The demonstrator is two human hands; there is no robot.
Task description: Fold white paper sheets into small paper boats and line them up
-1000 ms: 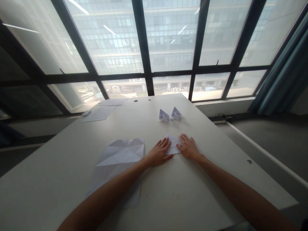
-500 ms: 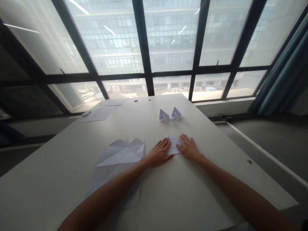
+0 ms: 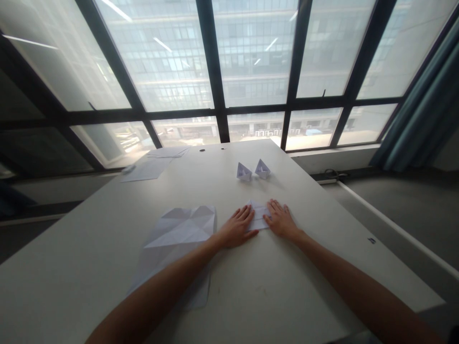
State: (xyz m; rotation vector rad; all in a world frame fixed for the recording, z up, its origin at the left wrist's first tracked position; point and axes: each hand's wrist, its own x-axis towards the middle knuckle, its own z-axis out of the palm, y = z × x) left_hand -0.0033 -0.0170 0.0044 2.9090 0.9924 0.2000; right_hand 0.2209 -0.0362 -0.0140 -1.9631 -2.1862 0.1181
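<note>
A folded piece of white paper [image 3: 258,220] lies flat on the white table [image 3: 89,248], between my two hands. My left hand [image 3: 236,227] rests palm down on its left side, fingers stretched out. On its right side lies my right hand [image 3: 281,220], also flat with fingers extended. Parts of the folded paper are hidden under both hands. Beyond it stand two folded paper boats, one on the left [image 3: 244,172] and one on the right [image 3: 262,169]. A creased, unfolded sheet [image 3: 182,227] lies to the left, partly covered by my left forearm.
White paper sheets [image 3: 147,169] lie at the far left of the table. Large windows with dark frames [image 3: 220,112] rise behind the table's far end. A blue curtain [image 3: 412,110] hangs at the right. A small dark mark [image 3: 372,241] sits near the right table edge.
</note>
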